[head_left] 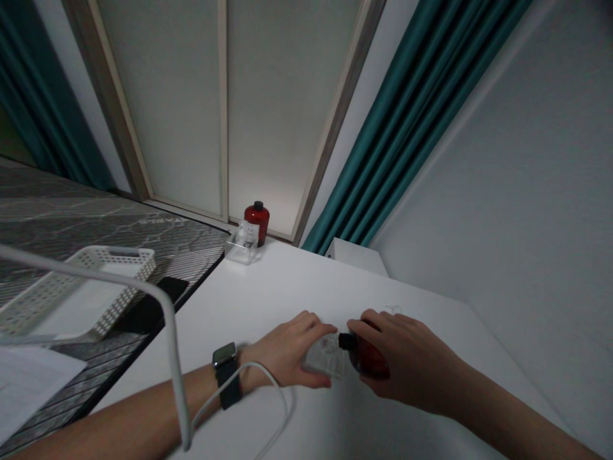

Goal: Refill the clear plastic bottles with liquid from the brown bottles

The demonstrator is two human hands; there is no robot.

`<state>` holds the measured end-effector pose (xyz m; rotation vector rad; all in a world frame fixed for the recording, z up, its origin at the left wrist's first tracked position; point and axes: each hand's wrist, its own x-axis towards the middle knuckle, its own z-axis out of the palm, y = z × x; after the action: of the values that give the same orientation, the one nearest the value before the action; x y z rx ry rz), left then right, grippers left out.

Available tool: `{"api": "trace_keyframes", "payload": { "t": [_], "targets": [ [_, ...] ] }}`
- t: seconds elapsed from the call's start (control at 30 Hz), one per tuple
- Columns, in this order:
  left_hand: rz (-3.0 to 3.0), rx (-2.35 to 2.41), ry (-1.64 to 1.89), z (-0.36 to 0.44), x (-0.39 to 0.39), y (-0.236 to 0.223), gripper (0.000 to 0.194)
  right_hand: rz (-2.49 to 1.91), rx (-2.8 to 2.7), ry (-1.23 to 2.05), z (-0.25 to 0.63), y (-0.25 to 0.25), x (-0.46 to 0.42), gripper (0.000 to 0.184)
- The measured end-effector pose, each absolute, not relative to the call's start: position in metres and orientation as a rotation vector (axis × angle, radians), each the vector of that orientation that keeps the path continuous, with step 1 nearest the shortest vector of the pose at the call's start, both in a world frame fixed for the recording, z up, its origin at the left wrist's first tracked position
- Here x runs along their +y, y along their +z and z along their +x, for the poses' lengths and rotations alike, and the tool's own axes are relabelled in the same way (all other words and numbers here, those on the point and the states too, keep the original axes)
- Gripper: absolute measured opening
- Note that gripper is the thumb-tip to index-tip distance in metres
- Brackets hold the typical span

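Note:
My left hand [299, 351], with a dark watch [226, 374] on its wrist, grips a small clear plastic box [325, 358] between thumb and fingers. What lies inside the box is too blurred to name. Close on its right, my right hand [407, 358] is wrapped round a red bottle [372, 359] with a black cap [345, 342]. The bottle leans so that its cap points left toward the box. Both hands are low over the white table.
Another red bottle [258, 220] stands at the table's far corner beside a clear tray [241, 251] with a clear item in it. A white basket [129, 255] and paper [38, 390] lie at left. A white cable [282, 396] crosses near my left wrist.

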<state>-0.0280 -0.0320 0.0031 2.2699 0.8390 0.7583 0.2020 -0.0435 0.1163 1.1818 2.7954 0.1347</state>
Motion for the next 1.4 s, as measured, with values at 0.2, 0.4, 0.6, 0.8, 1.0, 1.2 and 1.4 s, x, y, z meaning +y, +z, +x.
{"api": "trace_keyframes", "payload": {
  "t": [0.2,0.4,0.6,0.8,1.0,1.2,1.4],
  "targets": [
    [2.293,0.85,0.752,-0.0282,-0.0334,0.0059,0.073,1.192,2.775,0.132,0.203,0.1163,-0.0428,0.047],
    [2.316,0.847,0.759,-0.0284,-0.0339,0.0069,0.074,1.206,2.761,0.116,0.2019,0.1168,-0.0416,0.046],
    [2.307,0.839,0.739,-0.029,-0.0338,0.007,0.073,1.203,2.761,0.114,0.2025,0.1165,-0.042,0.047],
    [2.325,0.848,0.726,-0.0283,-0.0329,0.0045,0.073,1.219,2.749,0.111,0.2023,0.1166,-0.0419,0.046],
    [2.315,0.838,0.74,-0.0288,-0.0338,0.0067,0.071,1.211,2.753,0.11,0.2033,0.1163,-0.0417,0.046],
    [2.302,0.833,0.731,-0.0293,-0.0333,0.0074,0.073,1.201,2.76,0.129,0.204,0.1157,-0.0422,0.049],
    [2.298,0.823,0.739,-0.0296,-0.0322,0.0054,0.073,1.197,2.766,0.139,0.2044,0.1159,-0.0423,0.046]
  ]
}}
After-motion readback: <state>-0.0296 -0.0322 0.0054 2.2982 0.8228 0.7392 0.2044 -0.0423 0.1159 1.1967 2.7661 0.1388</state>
